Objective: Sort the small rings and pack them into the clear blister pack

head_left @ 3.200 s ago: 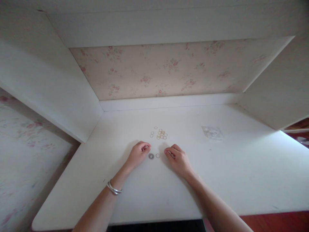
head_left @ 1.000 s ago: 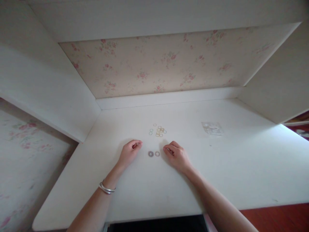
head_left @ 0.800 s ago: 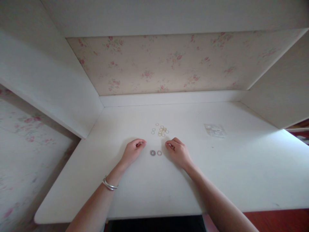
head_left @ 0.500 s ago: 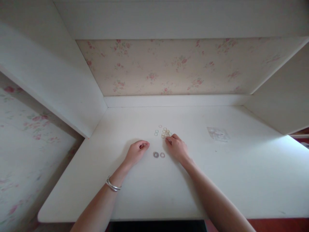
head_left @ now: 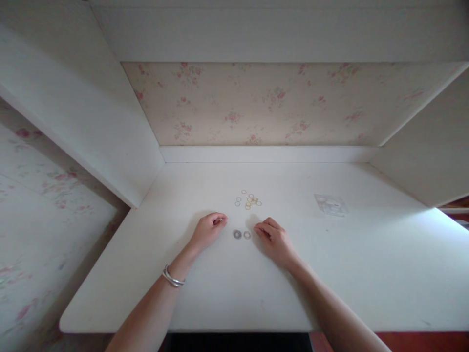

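Both hands are at the white desk [head_left: 212, 293]. My left hand [head_left: 208, 230] rests with curled fingers and thumb pressed together, left of a stack of grey rings [head_left: 237, 234]. Right beside that stack lies a smaller stack of pinkish rings [head_left: 246, 235]. My right hand [head_left: 274, 239] is closed in a pinch just right of these. Anything between the fingertips of either hand is too small or hidden to make out. Farther back are loose thin rings: a cluster of yellowish rings [head_left: 252, 200], a few pale rings [head_left: 238, 201], and a lone pinkish ring [head_left: 244, 191].
A clear plastic bag [head_left: 330, 205] with something pale inside lies on the desk to the right. White side panels [head_left: 98, 112] and a back edge strip [head_left: 271, 154] border the desk, with floral wallpaper [head_left: 256, 102] behind.
My right hand has drawn back from the yellowish rings toward me, staying pinched, and is now level with the ring stacks. My left hand has stayed in place.
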Tool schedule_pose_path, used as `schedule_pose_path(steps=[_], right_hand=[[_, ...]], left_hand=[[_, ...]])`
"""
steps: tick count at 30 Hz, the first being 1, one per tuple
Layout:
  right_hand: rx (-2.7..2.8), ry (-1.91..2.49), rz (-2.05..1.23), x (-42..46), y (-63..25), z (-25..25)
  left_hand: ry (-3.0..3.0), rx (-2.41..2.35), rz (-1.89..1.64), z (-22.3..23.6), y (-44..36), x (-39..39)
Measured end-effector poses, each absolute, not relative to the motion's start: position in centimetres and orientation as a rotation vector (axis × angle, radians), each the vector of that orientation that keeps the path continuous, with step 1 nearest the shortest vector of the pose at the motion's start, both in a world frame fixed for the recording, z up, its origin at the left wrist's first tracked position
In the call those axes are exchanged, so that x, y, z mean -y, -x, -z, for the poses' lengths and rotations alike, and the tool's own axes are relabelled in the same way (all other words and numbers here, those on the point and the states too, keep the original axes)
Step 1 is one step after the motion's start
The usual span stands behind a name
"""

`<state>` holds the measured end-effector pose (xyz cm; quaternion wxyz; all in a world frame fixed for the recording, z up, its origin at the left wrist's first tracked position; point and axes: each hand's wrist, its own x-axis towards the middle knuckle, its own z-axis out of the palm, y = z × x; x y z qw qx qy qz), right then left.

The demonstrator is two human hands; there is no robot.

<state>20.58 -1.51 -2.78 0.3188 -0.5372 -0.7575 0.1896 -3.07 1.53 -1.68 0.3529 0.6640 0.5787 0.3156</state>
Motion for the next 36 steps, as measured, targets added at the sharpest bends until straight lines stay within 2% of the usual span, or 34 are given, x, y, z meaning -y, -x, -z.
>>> schedule_pose_path(steps=[16, 23, 31, 36], right_hand=[[2.144, 1.289, -0.579, 2.8, -19.5, 2.4], [1.621, 1.385, -0.618, 1.9, -20.6, 2.4], [1.516, 1.394, -0.705, 0.9, -20.9, 2.6], [1.519, 1.398, -0.723, 0.8, -21.2, 2.5]], left_hand=[[-1.705, -1.486, -0.814, 1.9, 3.1, -1.6], [-1.701, -1.499, -0.823, 1.6, 3.0, -2.2], [-2.173, -1.494, -0.732, 0.8, -1.0, -6.9], [-2.36, -1.655, -0.509, 0.6, -3.6, -10.7]])
